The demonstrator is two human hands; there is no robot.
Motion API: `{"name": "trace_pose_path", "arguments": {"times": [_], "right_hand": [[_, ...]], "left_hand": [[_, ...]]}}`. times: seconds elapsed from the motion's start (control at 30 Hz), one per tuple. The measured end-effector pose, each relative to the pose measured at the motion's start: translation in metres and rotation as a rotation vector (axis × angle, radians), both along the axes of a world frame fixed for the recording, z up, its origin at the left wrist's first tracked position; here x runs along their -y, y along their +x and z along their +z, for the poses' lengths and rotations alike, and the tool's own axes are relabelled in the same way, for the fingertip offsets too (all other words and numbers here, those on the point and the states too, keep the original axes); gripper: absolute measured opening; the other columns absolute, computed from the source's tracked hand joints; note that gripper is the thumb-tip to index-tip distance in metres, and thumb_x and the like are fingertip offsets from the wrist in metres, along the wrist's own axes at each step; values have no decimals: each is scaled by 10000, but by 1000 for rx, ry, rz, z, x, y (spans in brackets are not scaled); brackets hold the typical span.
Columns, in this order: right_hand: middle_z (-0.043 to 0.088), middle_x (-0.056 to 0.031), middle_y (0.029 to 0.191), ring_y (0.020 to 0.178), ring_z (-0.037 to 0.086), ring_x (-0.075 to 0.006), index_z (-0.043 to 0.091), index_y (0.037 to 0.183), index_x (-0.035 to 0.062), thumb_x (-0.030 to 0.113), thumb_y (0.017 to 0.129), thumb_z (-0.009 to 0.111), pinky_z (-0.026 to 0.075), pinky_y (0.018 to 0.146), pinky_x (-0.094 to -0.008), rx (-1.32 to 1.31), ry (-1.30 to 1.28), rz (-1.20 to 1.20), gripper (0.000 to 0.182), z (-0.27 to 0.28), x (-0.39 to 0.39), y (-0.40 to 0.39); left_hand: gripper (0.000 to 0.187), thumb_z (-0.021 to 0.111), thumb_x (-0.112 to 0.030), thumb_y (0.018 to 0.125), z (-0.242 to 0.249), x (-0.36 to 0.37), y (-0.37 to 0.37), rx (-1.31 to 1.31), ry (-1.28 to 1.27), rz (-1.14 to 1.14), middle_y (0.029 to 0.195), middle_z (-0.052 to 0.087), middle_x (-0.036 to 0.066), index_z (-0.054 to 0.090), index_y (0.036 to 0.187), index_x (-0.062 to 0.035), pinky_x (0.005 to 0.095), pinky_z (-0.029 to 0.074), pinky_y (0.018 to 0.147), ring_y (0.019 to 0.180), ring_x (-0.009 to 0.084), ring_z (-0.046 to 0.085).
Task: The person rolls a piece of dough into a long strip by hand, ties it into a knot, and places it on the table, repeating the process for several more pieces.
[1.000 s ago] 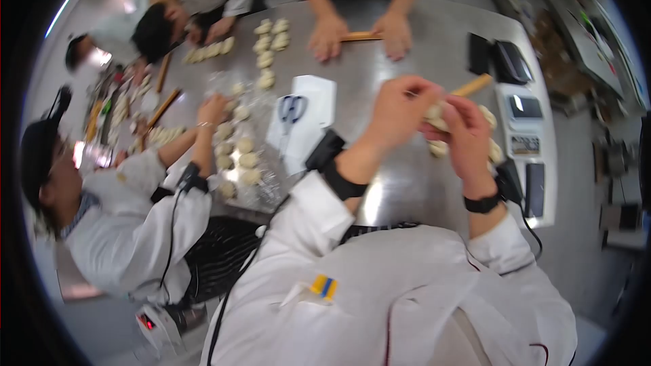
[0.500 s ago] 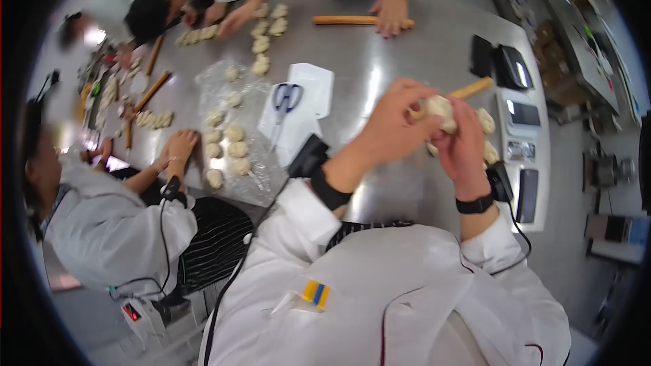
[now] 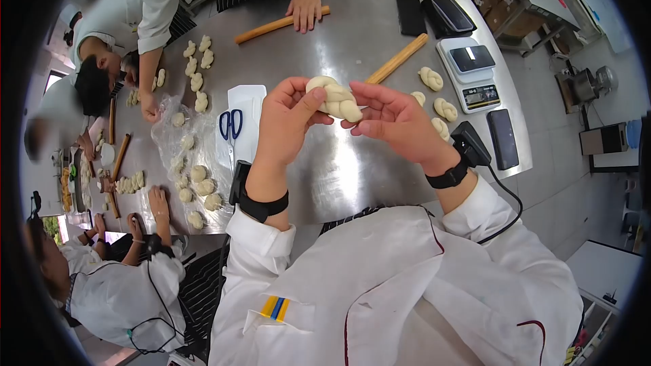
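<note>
Above the steel table, a pale braided piece of dough [image 3: 333, 98] is held up between my two hands. My left hand [image 3: 287, 116] grips its upper left end, the thumb lying across the front. At the lower right end, my right hand [image 3: 400, 125] pinches the tip between thumb and fingers. Beyond my right hand lies a wooden rolling pin [image 3: 400, 56]. Several knotted dough pieces rest to the right of that hand, among them one knot [image 3: 430, 78] near the scale and another knot [image 3: 445, 110] closer to me.
A digital scale [image 3: 468, 74] and a phone [image 3: 502, 139] are on the right. Blue-handled scissors [image 3: 231, 125] lie on a white sheet [image 3: 252, 105]. Plastic film [image 3: 165, 137] and dough balls [image 3: 199, 173] are at left. A co-worker's hand [image 3: 304, 9] rests on another rolling pin [image 3: 264, 29].
The camera view has turned, shifting the table leftward. My hands have moved left, away from above the knotted pieces, and the dough's braid now faces me. A co-worker's hand has reached the plastic film.
</note>
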State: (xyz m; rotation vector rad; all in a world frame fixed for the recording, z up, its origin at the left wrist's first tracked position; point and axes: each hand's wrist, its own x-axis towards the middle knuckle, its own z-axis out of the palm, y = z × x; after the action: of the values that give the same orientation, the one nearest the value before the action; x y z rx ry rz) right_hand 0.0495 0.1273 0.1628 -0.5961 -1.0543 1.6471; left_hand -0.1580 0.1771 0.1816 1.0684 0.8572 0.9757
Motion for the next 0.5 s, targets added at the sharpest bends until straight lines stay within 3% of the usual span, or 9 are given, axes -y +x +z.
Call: {"name": "trace_pose_path", "arguments": {"times": [0.2,0.3,0.5], "right_hand": [[627,-132,1199,982,648,-168,488,1359,-44,74,944,631,560,834,-289,135,-52,-150,455,-3,-3,-2],[650,-114,1162,939,653,-145,525,1324,-46,97,942,646,561,817,-277,-83,-59,-192,425,-3,-1,-11],[663,-98,1133,929,649,-149,545,1300,-37,123,926,674,558,811,-285,5,-81,-122,426,-11,0,-6]], "left_hand": [[254,597,-183,979,7,6,10,-7,-19,-5,1062,673,128,572,1131,19,326,601,790,913,204,692],[296,650,-201,949,9,10,17,-1,-36,71,1023,678,131,579,1120,30,314,604,784,899,207,694],[313,581,-230,989,4,12,17,110,-142,-29,1055,667,149,590,1139,45,335,608,791,935,227,688]]}}
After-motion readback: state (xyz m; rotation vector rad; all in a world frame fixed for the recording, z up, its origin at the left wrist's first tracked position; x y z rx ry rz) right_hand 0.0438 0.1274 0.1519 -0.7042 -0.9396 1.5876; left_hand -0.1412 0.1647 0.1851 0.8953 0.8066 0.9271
